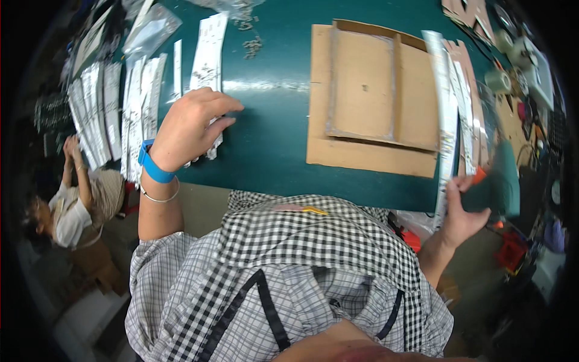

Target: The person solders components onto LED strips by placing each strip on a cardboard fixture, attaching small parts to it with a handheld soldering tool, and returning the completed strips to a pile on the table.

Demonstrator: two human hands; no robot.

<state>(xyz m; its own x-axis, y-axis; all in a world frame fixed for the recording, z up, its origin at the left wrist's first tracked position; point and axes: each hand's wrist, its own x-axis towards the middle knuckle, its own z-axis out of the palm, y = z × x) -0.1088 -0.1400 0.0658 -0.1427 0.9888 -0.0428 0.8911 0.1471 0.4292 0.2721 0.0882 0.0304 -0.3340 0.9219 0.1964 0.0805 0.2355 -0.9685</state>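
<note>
My left hand (188, 128), with a blue wristband (155, 163) and a bracelet, is over a bundle of white printed strips (209, 51). Its thumb and forefinger are apart, and nothing shows between them. At the table's right front, my right hand (459, 218) has thumb and fingers spread. It is beside the lower end of a long white strip (447, 102), close to a small orange piece (479, 175); whether it touches either is unclear. Between my hands lies a brown cardboard piece with a shallow, divided tray (365, 63).
More white strip bundles (93, 108) line the left of the green table (265, 151). Small metal parts (253, 46) and a clear plastic bag (154, 29) sit toward the back. Tape rolls (498, 81) stand at right. Another person (84, 199) is at far left.
</note>
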